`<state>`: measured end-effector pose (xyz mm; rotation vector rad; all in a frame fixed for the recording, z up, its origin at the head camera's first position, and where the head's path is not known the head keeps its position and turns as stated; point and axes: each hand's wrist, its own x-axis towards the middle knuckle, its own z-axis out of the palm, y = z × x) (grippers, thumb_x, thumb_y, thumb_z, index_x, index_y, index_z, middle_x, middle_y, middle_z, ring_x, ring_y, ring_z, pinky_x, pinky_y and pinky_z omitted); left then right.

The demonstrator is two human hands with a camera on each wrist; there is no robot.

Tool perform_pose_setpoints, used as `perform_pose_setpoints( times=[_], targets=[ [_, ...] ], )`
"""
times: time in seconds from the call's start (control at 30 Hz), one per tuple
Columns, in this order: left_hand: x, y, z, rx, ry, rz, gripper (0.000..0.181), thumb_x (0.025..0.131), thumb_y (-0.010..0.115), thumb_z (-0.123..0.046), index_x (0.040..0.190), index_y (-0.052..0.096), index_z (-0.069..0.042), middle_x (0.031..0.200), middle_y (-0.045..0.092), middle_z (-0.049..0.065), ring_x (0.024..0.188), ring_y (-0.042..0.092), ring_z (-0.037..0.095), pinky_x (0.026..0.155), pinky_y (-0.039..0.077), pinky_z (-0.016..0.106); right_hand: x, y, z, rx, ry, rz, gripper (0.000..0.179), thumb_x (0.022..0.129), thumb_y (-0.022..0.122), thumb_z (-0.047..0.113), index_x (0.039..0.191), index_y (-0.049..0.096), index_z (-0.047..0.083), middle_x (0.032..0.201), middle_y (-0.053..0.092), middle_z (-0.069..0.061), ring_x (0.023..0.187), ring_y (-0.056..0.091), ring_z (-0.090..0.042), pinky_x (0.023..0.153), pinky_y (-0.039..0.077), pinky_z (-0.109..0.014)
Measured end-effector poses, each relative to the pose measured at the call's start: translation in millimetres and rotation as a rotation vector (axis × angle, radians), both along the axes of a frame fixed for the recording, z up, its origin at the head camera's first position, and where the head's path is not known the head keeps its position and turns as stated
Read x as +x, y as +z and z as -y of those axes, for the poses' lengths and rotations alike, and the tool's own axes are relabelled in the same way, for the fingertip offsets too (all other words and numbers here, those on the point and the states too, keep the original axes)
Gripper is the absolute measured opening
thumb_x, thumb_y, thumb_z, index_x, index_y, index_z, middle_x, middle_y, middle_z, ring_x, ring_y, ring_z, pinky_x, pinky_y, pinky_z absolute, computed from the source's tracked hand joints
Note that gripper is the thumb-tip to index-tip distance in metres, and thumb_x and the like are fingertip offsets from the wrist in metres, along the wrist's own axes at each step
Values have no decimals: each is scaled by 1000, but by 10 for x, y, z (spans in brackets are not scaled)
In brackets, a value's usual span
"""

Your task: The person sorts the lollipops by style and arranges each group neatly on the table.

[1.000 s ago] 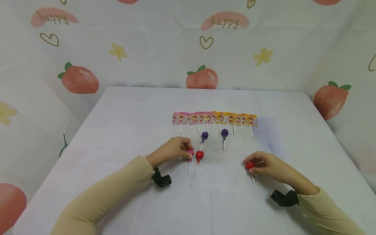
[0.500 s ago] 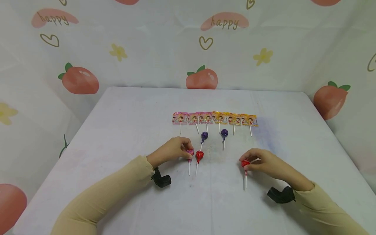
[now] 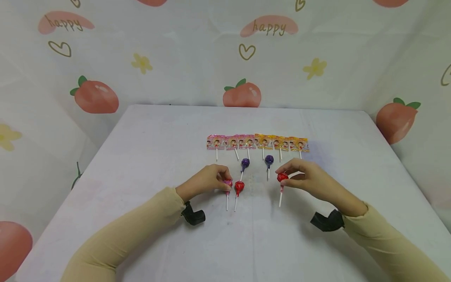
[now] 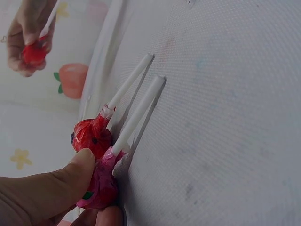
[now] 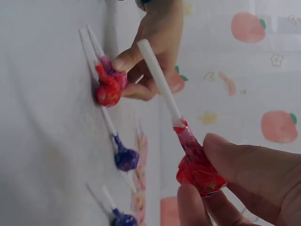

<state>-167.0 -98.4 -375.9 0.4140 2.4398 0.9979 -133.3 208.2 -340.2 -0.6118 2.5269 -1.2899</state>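
My left hand (image 3: 208,179) pinches the wrapped head of a pink lollipop (image 4: 104,183), whose white stick lies toward me on the table. Right beside it lies a red lollipop (image 3: 239,187), its head next to my left fingertips. Between thumb and fingers my right hand (image 3: 310,180) holds another red lollipop (image 5: 200,172) by its head, stick pointing down, raised over the table. Two purple lollipops lie just beyond: the left one (image 3: 245,162) has its stick reaching the red head, and the right one (image 3: 269,159) is near my right fingertips.
Farther back runs a row of flat-wrapped lollipops, pink packets (image 3: 231,141) on the left and yellow packets (image 3: 281,142) on the right. A white cloth covers the table (image 3: 169,129). A printed curtain (image 3: 190,47) hangs behind it. Black wrist mounts (image 3: 327,220) sit under the sleeves.
My right hand has moved left and away from me with the red lollipop, up toward the right purple one. The left hand has stayed in place on the pink lollipop.
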Motion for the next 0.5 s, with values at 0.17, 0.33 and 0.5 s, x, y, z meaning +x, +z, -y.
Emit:
perform_pose_setpoints(
  times=[0.17, 0.33, 0.5],
  targets=[
    [-3, 6, -2, -2, 3, 2, 17, 79, 80, -12, 89, 66, -11, 90, 66, 0, 73, 55, 11, 67, 42, 25, -20, 51, 170, -21, -14, -49, 27, 84, 75, 17, 108, 68, 9, 108, 68, -3, 101, 63, -18, 86, 53, -28],
    [0, 15, 0, -4, -1, 3, 17, 79, 80, -13, 89, 66, -11, 91, 66, 0, 75, 55, 11, 67, 42, 24, -52, 19, 333, -50, -3, -68, 26, 82, 76, 13, 107, 69, 10, 108, 67, -2, 100, 63, -18, 84, 54, -30],
    [-9, -1, -4, -8, 0, 0, 17, 79, 80, -13, 89, 66, -11, 91, 66, 0, 75, 55, 11, 67, 43, 24, -85, -83, 485, -49, 34, -62, 28, 83, 75, 10, 109, 68, 5, 108, 68, -4, 100, 65, -20, 83, 55, -30]
  ],
)
